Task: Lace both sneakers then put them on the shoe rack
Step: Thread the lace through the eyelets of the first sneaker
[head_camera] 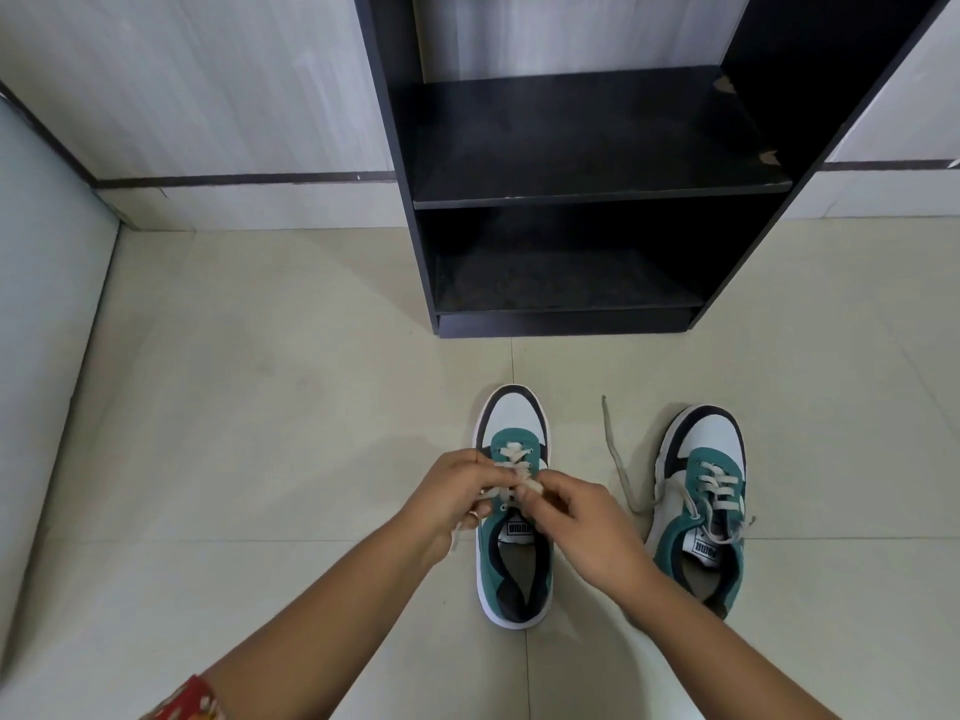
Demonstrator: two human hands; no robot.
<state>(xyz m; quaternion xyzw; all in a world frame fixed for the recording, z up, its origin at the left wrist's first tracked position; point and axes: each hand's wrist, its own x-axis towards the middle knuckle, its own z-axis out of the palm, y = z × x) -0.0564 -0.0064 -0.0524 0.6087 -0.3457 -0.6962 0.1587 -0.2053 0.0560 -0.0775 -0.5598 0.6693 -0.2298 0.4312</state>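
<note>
Teal-and-white canvas takes its lacing on the floor, where the left sneaker (513, 511) sits directly beneath the fingers (511, 475) of the left hand (457, 498) and right hand (582, 522), both pinched shut on its pale lace (511, 454) at the middle eyelets. Judging by the crossings, roughly half this shoe is threaded, so the next move calls for feeding each end through the upper holes. Two sneakers are counted; the second sneaker (701, 504), to the right of the fingers, trails a loose lace (618, 459), and one dark shoe rack (571, 194) stands beyond them.
</note>
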